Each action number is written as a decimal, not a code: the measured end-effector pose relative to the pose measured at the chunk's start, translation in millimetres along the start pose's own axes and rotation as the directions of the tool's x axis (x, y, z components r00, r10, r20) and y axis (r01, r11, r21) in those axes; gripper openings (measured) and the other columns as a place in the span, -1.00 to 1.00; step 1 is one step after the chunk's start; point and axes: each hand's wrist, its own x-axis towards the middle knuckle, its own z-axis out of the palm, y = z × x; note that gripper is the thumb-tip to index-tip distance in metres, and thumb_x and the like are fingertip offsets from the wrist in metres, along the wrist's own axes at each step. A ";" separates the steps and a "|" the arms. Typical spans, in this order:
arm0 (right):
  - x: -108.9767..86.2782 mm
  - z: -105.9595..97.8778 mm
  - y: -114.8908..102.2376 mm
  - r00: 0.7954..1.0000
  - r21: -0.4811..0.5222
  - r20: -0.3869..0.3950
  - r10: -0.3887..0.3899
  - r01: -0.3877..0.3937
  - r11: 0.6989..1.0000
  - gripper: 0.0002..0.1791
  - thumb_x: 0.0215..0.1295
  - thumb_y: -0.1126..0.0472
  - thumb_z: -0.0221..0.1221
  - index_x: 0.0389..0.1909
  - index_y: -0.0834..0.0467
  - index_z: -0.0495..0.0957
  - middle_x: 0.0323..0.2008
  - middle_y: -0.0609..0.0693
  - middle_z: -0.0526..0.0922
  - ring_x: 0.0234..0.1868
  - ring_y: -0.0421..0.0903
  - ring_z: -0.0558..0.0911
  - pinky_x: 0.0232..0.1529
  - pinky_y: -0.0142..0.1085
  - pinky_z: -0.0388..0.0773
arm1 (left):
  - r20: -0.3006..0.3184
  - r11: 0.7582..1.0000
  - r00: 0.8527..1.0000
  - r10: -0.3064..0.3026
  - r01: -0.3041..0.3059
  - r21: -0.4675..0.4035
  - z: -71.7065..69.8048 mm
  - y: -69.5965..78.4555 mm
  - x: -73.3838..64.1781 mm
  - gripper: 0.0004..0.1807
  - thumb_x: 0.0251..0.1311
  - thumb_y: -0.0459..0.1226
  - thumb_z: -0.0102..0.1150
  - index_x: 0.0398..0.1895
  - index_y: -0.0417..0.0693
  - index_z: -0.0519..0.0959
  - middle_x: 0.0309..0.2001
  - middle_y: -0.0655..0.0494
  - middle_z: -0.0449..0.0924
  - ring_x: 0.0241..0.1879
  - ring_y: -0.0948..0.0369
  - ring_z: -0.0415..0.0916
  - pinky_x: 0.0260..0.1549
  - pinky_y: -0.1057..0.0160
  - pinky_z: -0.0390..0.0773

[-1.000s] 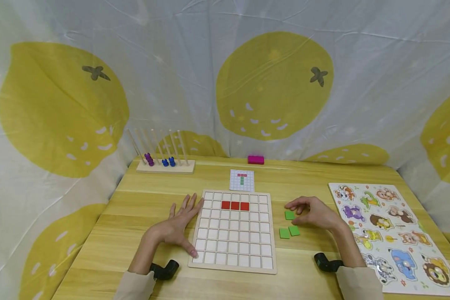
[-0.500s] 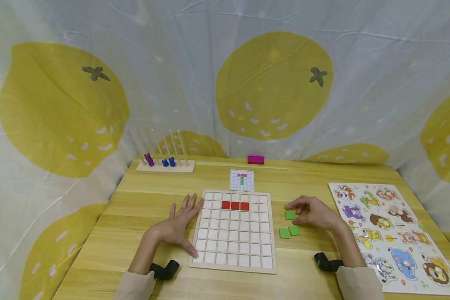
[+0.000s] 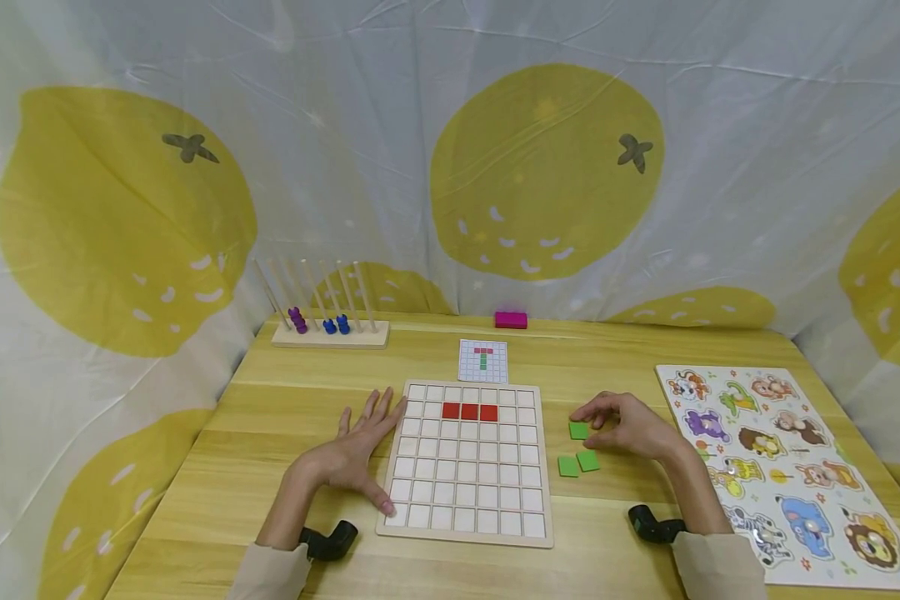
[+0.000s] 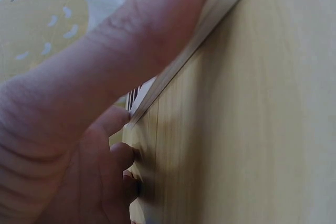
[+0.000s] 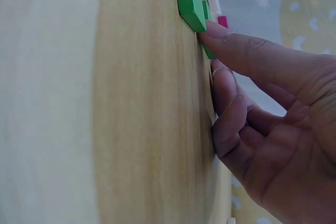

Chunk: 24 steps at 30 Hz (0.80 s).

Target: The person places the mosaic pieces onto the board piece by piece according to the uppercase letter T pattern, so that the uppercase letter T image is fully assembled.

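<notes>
A pale wooden grid board (image 3: 467, 472) lies in front of me, with a row of three red tiles (image 3: 468, 412) near its top. My left hand (image 3: 348, 457) is spread along the board's left side, its thumb (image 4: 131, 40) on the lower left corner and its fingertips at the upper left edge. To the board's right, my right hand (image 3: 630, 427) pinches a green square tile (image 3: 578, 431) on the table between thumb and index finger. Two more green tiles (image 3: 587, 460) lie just below it, nearly touching. In the right wrist view the thumb (image 5: 252, 51) partly covers the green tiles.
A pattern card (image 3: 483, 361) with a red and green T lies above the board. Behind stand a peg rack (image 3: 330, 335) with purple and blue pieces and a magenta block (image 3: 511, 320). An animal puzzle board (image 3: 795, 475) occupies the right side. A lemon-print curtain (image 3: 390, 150) hangs behind.
</notes>
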 end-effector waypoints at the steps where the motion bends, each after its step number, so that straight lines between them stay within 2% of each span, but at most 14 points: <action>1: 0.0 0.1 -0.3 1.000 0.001 -0.002 0.004 -0.004 1.000 -0.65 0.19 0.33 0.44 0.02 0.26 0.71 -0.13 0.16 0.69 -0.21 -0.14 0.54 -0.21 -0.41 0.57 | 0.001 1.000 1.000 0.000 0.000 0.004 0.2 -0.3 0.1 0.68 -0.39 0.05 0.76 0.70 -0.07 -0.30 0.65 -0.27 -0.62 0.63 -0.25 -0.71 0.47 -0.46 -0.64; 12: 0.6 1.6 -0.2 1.000 -0.002 -0.010 0.027 -0.027 1.000 -0.71 0.19 0.32 0.44 -0.05 0.25 0.73 -0.15 0.14 0.70 -0.23 -0.19 0.55 -0.21 -0.43 0.56 | -0.002 1.000 1.000 -0.001 0.001 0.009 0.4 -1.4 0.0 0.68 -0.38 0.06 0.76 0.70 -0.08 -0.30 0.66 -0.27 -0.61 0.63 -0.25 -0.70 0.47 -0.46 -0.64; 24: 1.3 1.4 -2.6 0.999 -0.032 -0.012 0.048 -0.049 0.998 -0.71 0.26 0.28 0.41 -0.01 0.24 0.70 -0.19 0.10 0.65 -0.25 -0.23 0.52 -0.24 -0.43 0.54 | -0.004 1.000 1.000 0.006 -0.006 0.002 -0.4 1.2 -1.3 0.69 -0.39 0.05 0.76 0.70 -0.08 -0.31 0.65 -0.28 -0.62 0.62 -0.26 -0.71 0.46 -0.46 -0.64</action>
